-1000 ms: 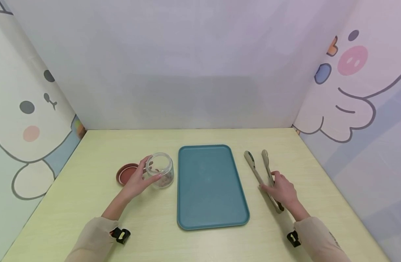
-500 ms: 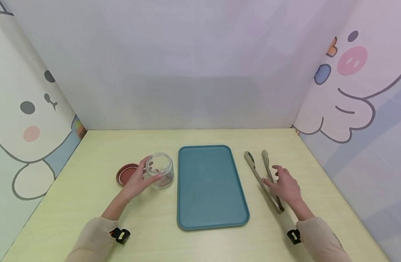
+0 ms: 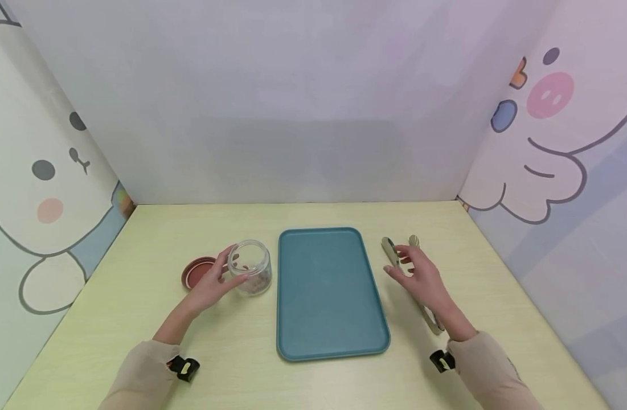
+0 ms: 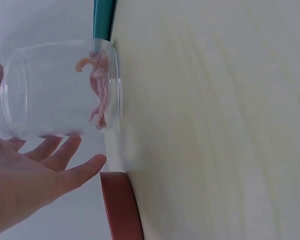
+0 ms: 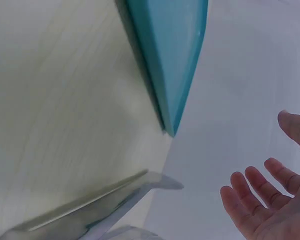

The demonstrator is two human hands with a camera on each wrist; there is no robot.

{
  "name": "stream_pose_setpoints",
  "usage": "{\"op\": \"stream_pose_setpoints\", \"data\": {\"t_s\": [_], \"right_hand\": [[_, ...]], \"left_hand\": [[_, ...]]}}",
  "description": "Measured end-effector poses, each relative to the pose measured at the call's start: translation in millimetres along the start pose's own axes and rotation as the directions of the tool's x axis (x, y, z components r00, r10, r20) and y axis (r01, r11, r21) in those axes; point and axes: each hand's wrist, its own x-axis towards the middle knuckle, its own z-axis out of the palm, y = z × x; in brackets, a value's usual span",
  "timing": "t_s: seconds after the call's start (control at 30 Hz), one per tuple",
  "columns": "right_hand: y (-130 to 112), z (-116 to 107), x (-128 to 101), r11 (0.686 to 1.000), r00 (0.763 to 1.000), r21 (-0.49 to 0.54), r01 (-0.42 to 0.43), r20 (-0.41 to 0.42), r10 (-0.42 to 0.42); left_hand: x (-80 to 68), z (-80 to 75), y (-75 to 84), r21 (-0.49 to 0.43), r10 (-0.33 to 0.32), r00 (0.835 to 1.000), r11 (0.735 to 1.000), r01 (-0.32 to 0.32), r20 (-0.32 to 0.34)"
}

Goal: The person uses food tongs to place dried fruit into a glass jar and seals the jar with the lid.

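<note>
Beside left hand (image 3: 210,285), glass jar (image 3: 250,266).

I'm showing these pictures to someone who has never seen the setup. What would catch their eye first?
Probably the teal tray, lying bare in the middle of the pale table. To its left, the left hand touches an open glass jar with pinkish bits at its bottom, a red lid lying beside it. To the tray's right, the right hand hovers open above metal tongs.
</note>
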Motion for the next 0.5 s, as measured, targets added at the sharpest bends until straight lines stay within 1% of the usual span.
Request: {"op": "stream_pose_setpoints", "data": {"t_s": [0.13, 0.23, 0.33, 0.43, 0.5], "right_hand": [[-15.8, 9.4, 6.1, 0.993, 0.998, 0.111, 0.051, 0.018, -0.053], [-30.6, 16.2, 10.4, 0.98, 0.996, 0.188, 0.07, 0.035, -0.078], [-52.7, 19.6, 13.9, 0.96, 0.994, 0.269, 0.079, 0.055, -0.097], [-73.1, 22.1, 17.4, 0.932, 0.991, 0.356, 0.071, 0.08, -0.106], [-81.9, 25.1, 19.6, 0.911, 0.989, 0.409, 0.056, 0.1, -0.106]], "left_hand": [[0.5, -6.2, -3.9, -0.06, 0.061, 0.996, 0.997, -0.058, 0.059], [1.0, -9.8, -5.3, -0.082, 0.091, 0.992, 0.993, -0.084, 0.083], [1.7, -12.3, -5.1, -0.095, 0.1, 0.992, 0.991, -0.092, 0.079], [2.3, -14.2, -4.4, -0.084, 0.095, 0.994, 0.992, -0.09, 0.054], [2.9, -15.3, -4.5, -0.08, 0.096, 0.995, 0.992, -0.092, 0.041]]}}
